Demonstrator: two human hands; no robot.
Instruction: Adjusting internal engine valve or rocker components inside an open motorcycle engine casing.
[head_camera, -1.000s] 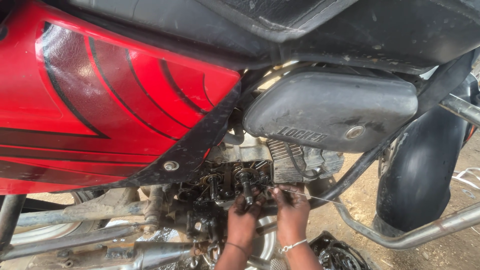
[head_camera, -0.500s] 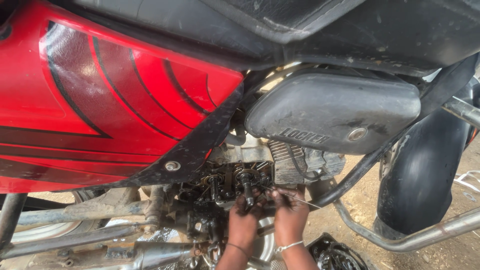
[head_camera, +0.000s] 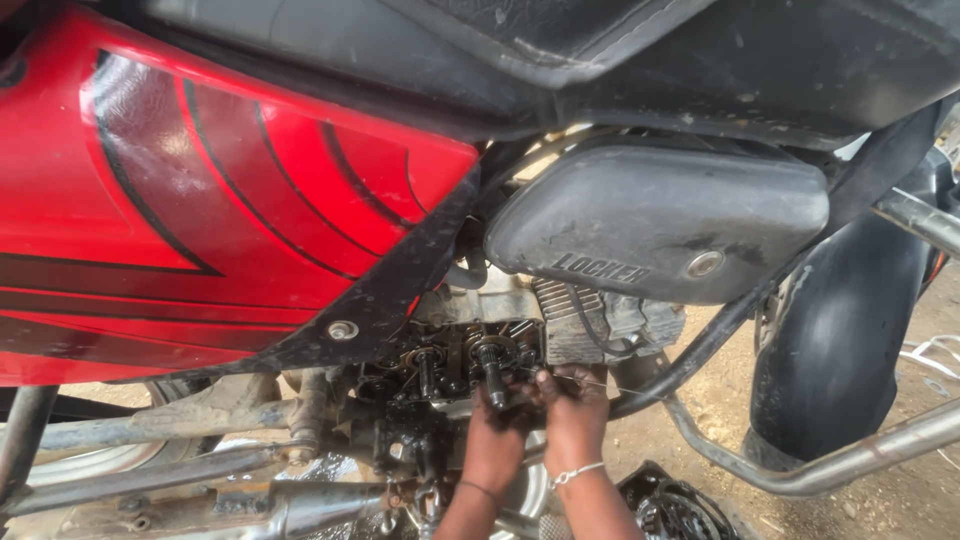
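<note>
Both hands reach up into a motorcycle's opened engine.

Directly beneath the red fuel tank (head_camera: 200, 200), the left hand (head_camera: 493, 440) and the right hand (head_camera: 575, 420), a thin bracelet at its wrist, press together at the exposed, oily engine head (head_camera: 470, 365). Fingers curl around small dark parts there; what each grips cannot be made out. A black side cover (head_camera: 650, 215) sits right of the tank, a black rear fender (head_camera: 835, 340) further right. Forearms are cut off by the lower edge.
</note>
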